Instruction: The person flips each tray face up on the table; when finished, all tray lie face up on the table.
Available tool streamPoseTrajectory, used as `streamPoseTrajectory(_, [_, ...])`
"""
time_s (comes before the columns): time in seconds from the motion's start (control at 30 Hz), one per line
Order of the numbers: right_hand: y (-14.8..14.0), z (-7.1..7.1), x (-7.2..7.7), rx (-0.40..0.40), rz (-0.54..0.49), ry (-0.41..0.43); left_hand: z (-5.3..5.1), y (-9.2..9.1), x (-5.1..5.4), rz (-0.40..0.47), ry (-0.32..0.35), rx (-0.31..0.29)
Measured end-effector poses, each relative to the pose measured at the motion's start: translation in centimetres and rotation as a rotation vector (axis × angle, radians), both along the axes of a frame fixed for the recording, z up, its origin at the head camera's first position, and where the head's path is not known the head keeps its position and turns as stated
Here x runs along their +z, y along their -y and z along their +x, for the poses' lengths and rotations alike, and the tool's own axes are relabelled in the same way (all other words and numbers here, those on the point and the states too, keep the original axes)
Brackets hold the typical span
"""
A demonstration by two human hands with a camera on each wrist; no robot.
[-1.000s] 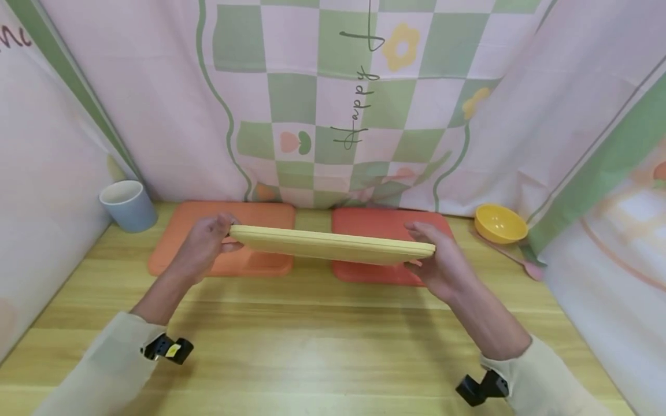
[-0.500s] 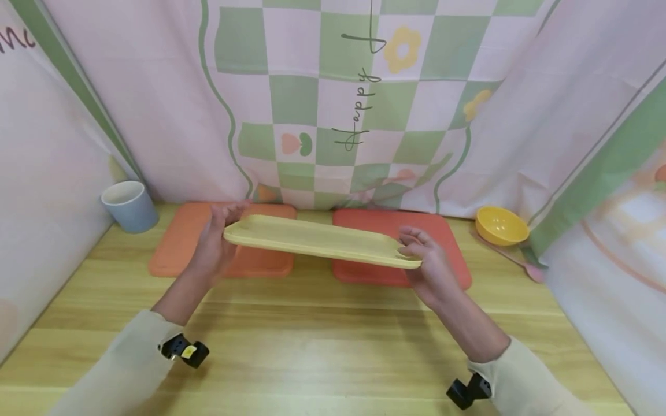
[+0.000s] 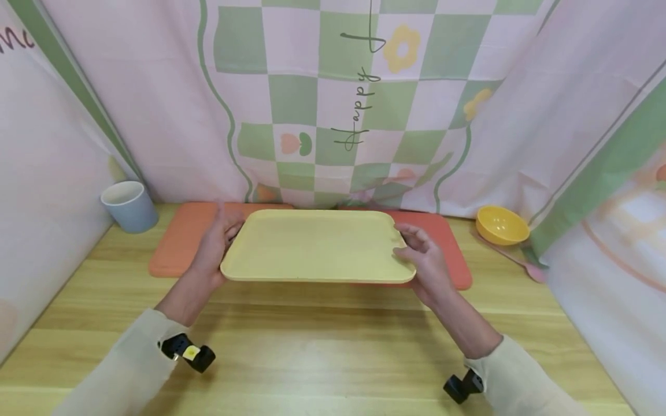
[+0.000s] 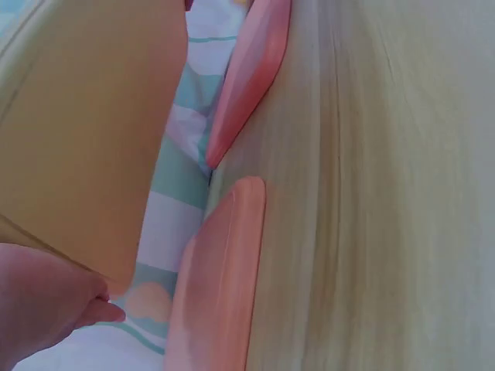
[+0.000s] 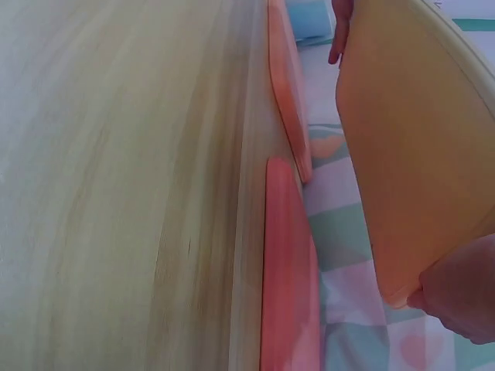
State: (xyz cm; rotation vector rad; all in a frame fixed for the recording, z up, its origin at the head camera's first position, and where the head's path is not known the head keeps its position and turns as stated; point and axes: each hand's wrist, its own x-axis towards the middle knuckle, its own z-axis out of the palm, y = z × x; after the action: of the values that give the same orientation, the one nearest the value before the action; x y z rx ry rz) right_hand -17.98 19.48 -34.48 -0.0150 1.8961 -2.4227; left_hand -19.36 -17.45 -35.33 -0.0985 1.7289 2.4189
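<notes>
A pale yellow rectangular tray (image 3: 317, 245) is held up above the table, its shallow inner face showing in the head view. My left hand (image 3: 213, 240) grips its left short edge. On the right short edge my right hand (image 3: 429, 260) holds it, thumb over the rim. Both wrist views show the underside of the tray (image 4: 85, 131) from below, apart from the tabletop. Behind and beneath it lie an orange tray (image 3: 179, 240) on the left and a red tray (image 3: 442, 248) on the right, each partly hidden by the yellow one.
A blue cup (image 3: 130, 207) stands at the back left corner. At the back right are a yellow bowl (image 3: 502, 225) and a pink spoon (image 3: 532, 270) lying beside it. Printed cloth (image 3: 333, 104) hangs along the back and both sides of the wooden table (image 3: 322, 346).
Held by both hands, the yellow tray has tilted from nearly edge-on to showing its inner face. Both hands have shifted slightly with it. Trays, cup and bowl on the table stay put.
</notes>
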Motion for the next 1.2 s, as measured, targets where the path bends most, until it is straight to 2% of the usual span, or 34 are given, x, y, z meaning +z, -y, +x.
streamPoseTrajectory(0.1, [0.0, -0.3, -0.3, -0.001, 0.025, 0.012, -0.1, 0.0, -0.2, -0.021, 0.021, 0.037])
streamPoseTrajectory(0.2, [0.2, -0.6, -0.6, -0.019, 0.067, 0.050, -0.2, -0.2, -0.4, -0.077, 0.005, 0.055])
streamPoseTrajectory(0.33, [0.4, -0.8, -0.9, -0.054, 0.105, 0.108, -0.5, -0.4, -0.5, -0.247, -0.033, 0.054])
streamPoseTrajectory(0.43, [0.3, -1.0, -1.2, -0.085, 0.124, 0.131, -0.7, -0.6, -0.7, -0.300, -0.044, 0.075])
streamPoseTrajectory(0.73, [0.4, -1.5, -1.8, -0.171, 0.090, 0.179, -0.7, -0.9, -1.7, -0.250, -0.016, 0.213])
streamPoseTrajectory(1.0, [0.5, -1.6, -2.3, -0.173, 0.075, 0.222, -0.8, -1.1, -2.5, -0.248, 0.045, 0.316])
streamPoseTrajectory(1.1, [0.5, -1.6, -2.5, -0.173, 0.097, 0.230, -0.8, -0.8, -2.6, -0.292, 0.046, 0.320])
streamPoseTrajectory(1.2, [0.4, -1.6, -2.6, -0.182, 0.144, 0.221, -0.5, -0.4, -2.6, -0.414, 0.036, 0.294])
